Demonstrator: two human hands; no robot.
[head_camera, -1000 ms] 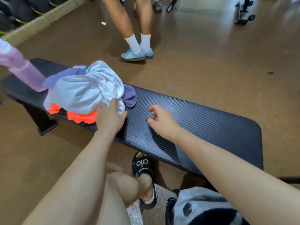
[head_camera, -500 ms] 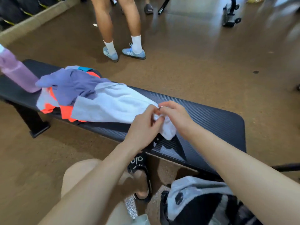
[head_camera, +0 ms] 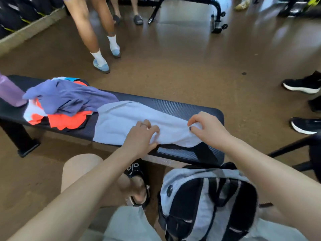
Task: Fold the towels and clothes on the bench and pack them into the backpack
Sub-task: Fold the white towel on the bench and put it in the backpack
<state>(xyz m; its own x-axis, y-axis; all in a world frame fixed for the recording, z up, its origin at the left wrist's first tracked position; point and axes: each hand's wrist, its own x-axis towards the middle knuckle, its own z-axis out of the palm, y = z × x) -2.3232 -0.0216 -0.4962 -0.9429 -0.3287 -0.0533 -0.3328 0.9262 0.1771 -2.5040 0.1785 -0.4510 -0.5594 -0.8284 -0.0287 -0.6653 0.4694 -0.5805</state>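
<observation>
Both hands pinch a soft, pale towel [head_camera: 132, 119] stretched along the ribbed black bench [head_camera: 182, 108]: left hand [head_camera: 141, 136] at its near edge, right hand [head_camera: 206, 129] at the corner. A grey-and-black backpack [head_camera: 205, 202] sits below.

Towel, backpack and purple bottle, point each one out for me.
towel [head_camera: 121, 119], head view, on its flat middle.
backpack [head_camera: 205, 202], head view, on its grey front panel.
purple bottle [head_camera: 9, 93], head view, on its side.

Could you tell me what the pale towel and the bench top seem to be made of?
The towel looks like soft woven cotton or terry, matte, draping and wrinkling where the left hand and right hand pinch it. The bench top looks like padded black vinyl with a ribbed, slightly glossy weave pattern.
</observation>
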